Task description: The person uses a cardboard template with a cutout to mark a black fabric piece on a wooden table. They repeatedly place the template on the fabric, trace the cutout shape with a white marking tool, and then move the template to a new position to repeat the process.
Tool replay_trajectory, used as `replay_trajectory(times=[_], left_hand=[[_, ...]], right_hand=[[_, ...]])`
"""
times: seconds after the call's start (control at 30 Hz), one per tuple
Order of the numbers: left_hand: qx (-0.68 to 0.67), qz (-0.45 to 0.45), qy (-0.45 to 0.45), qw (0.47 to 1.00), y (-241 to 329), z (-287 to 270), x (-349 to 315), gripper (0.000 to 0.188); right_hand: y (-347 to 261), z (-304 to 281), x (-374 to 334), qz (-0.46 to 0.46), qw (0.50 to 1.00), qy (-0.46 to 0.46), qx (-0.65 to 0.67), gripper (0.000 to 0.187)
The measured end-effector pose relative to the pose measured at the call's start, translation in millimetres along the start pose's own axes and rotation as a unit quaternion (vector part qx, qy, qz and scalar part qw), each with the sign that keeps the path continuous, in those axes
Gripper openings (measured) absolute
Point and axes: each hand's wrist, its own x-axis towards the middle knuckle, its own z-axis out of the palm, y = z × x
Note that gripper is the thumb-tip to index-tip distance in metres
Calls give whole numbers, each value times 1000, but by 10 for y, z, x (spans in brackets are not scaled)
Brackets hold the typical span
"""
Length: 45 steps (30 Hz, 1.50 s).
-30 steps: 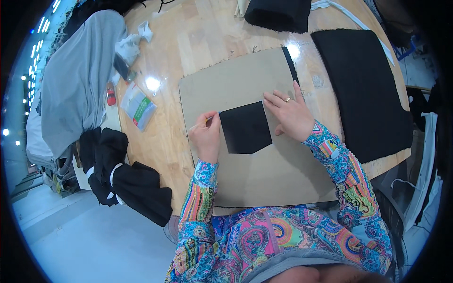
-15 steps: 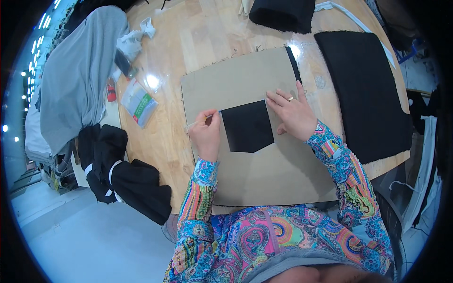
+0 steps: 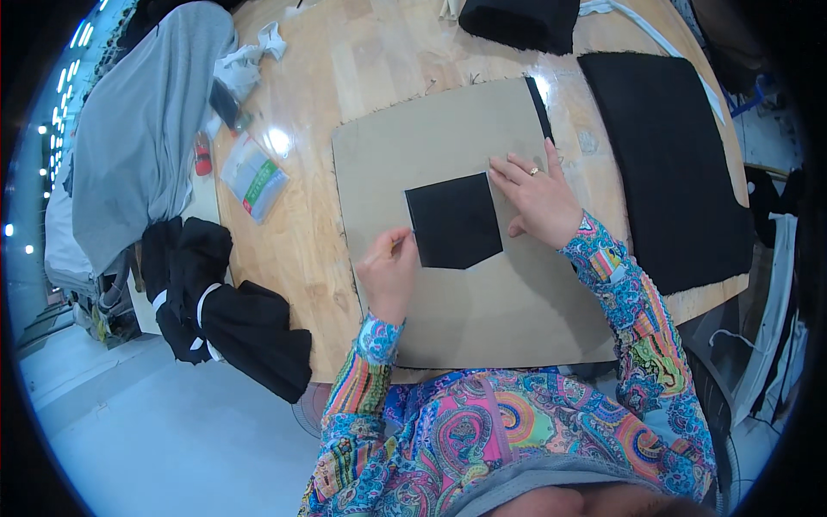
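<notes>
A tan cardboard template point(image 3: 370, 164) lies on black fabric point(image 3: 539, 108), a strip of which shows along its upper right edge. In the middle of the board is a black pocket-shaped area point(image 3: 457, 222), seemingly a cut-out showing the cloth beneath. My left hand point(image 3: 387, 269) is closed in a pinch on a slim pen, mostly hidden by the fingers, its tip at the left edge of the black shape. Spread flat on the board, my right hand point(image 3: 541, 196) has its fingers beside the shape's upper right corner and holds nothing.
A folded black fabric panel point(image 3: 668, 172) lies on the right, another black piece point(image 3: 521, 24) at the far edge. To the left are a clear plastic packet point(image 3: 253, 179), a red object point(image 3: 202, 155), tied black cloth point(image 3: 245, 332) and grey cloth point(image 3: 142, 138).
My left hand has moved toward me and slightly right, from the shape's upper left corner down its left edge. My right hand stays at nearly the same place on the board.
</notes>
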Motion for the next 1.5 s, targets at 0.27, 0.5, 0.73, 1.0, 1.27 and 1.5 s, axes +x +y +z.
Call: replay_trajectory(times=[0.27,0.5,0.73,1.0,1.27,1.5], left_hand=[[-54,-47,-51,996,110,-209,-302,10],[-174,-127,-3,977,-24,-95,284,12],[-107,-35,-3,994,31,40,473,16],[-50,-9,6,999,84,97,470,15],[16,40,-9,999,11,59,329,12],[20,44,-48,998,3,-126,-189,8]], right_hand=[[2,19,8,4,1000,-2,-3,86],[-5,15,12,0,1000,-5,-3,86],[-6,17,15,-5,1000,0,-19,86],[-48,-30,42,-2,999,-1,-36,90],[-53,-4,51,-1,999,5,-41,89],[-64,-16,52,1,999,6,-34,90]])
